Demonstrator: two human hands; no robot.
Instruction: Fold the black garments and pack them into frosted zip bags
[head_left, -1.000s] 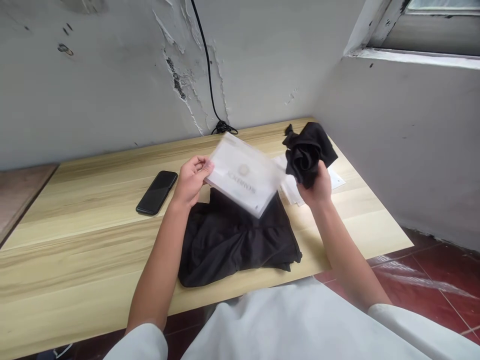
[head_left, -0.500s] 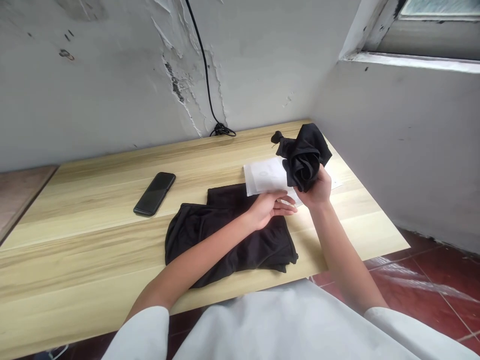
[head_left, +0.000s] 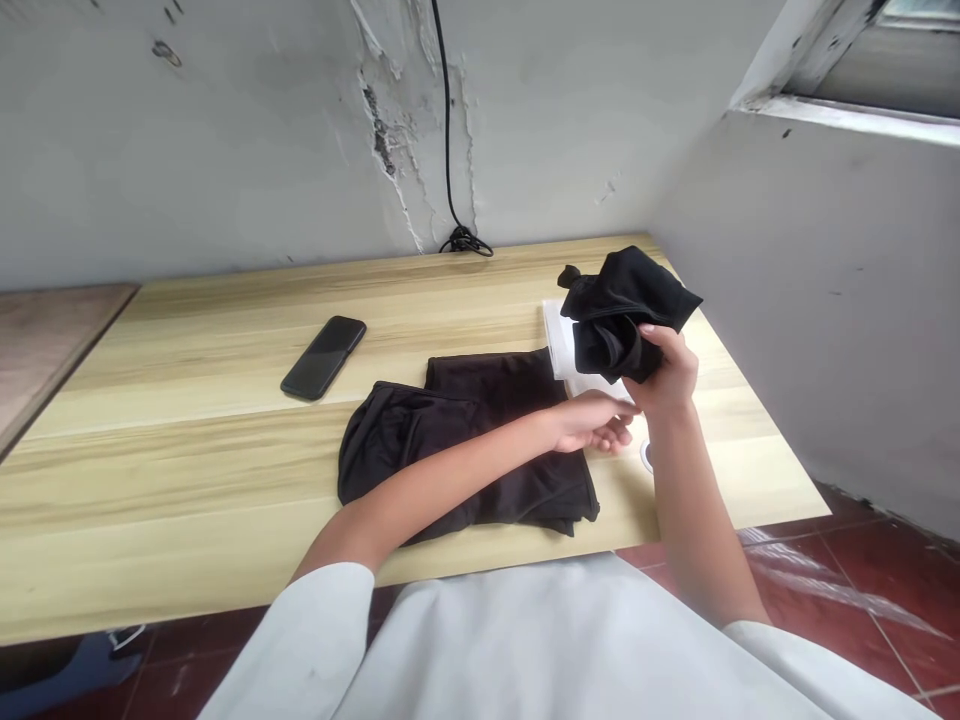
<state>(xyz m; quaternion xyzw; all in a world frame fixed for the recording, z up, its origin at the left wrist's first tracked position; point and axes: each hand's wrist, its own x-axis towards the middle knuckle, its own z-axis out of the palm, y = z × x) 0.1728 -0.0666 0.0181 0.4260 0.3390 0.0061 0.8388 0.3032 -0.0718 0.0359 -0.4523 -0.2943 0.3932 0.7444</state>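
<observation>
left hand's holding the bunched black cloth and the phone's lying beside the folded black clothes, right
No, the right hand holds the bunched black cloth, as the head view shows; the left hand is beside it. The phone does lie beside the folded black clothes.

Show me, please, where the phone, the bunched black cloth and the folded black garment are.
phone (head_left: pixel 323 358), head view, middle of its top face
bunched black cloth (head_left: pixel 628 290), head view, upper fold
folded black garment (head_left: pixel 484 385), head view, upper panel
</observation>
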